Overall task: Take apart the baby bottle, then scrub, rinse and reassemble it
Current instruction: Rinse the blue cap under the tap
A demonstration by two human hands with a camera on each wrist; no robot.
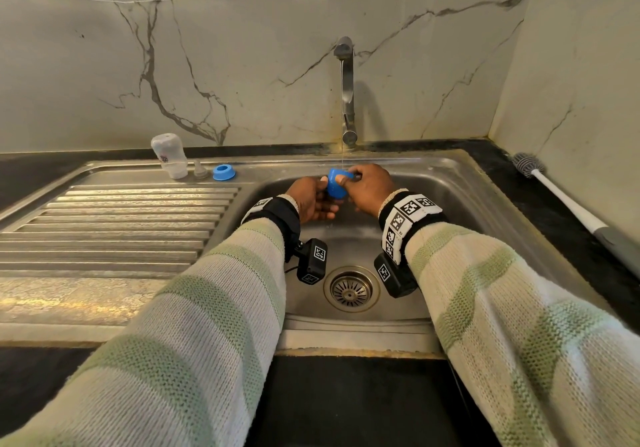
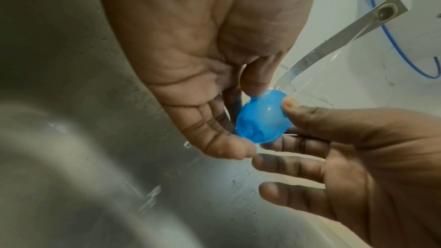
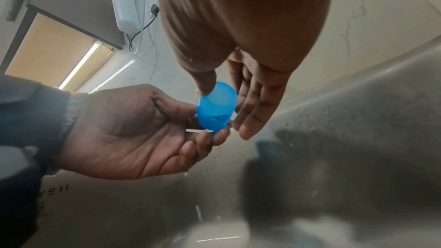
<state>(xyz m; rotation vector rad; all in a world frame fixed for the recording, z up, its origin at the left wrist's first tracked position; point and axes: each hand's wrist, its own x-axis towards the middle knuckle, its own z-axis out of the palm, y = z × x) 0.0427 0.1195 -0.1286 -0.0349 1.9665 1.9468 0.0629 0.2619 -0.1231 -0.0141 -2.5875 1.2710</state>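
Observation:
A blue dome-shaped bottle cap (image 1: 335, 187) is held over the sink basin under a thin stream of water from the tap (image 1: 346, 90). My left hand (image 1: 313, 199) pinches it from the left, thumb on top and fingers beneath (image 2: 222, 139). From the right, my right hand (image 1: 363, 183) pinches it between thumb (image 3: 205, 86) and fingers. In both wrist views the cap (image 2: 262, 118) (image 3: 216, 107) is wet. On the drainboard's far edge stand the white bottle body (image 1: 169, 156), the clear nipple (image 1: 200, 169) and the blue collar ring (image 1: 223, 172).
The steel sink (image 1: 450, 183) has a strainer drain (image 1: 350, 289) below my wrists. A ribbed drainboard (image 1: 121, 225) lies to the left. A bottle brush (image 1: 561, 197) with a white handle lies on the dark counter at the right. A marble wall rises behind the sink.

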